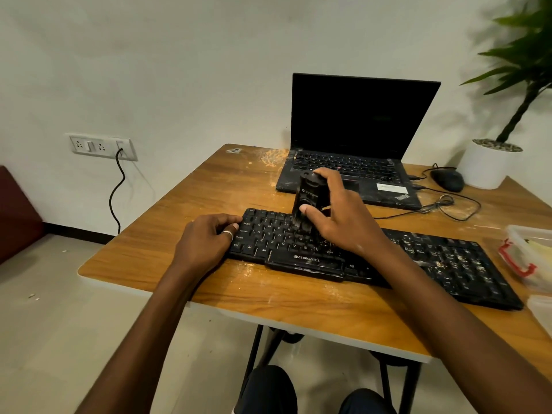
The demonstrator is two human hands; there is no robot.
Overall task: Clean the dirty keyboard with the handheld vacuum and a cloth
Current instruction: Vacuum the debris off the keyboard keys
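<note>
Wooden table (pixel 268 300) carries a crumb-strewn black Zebronics keyboard (pixel 448 264) along its near edge. The left hand (pixel 209 239) curls round the keyboard's left end. The right hand (pixel 340 218) grips an upright black handheld vacuum (pixel 307 195), its brush apparently touching the middle keys. Toward the far edge sits an open ThinkPad laptop (pixel 358 115).

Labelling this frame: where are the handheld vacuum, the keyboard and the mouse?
handheld vacuum (pixel 309 194): head view, its black body.
keyboard (pixel 448 261): head view, crumb-covered right keys.
mouse (pixel 447 179): head view, its top.
</note>
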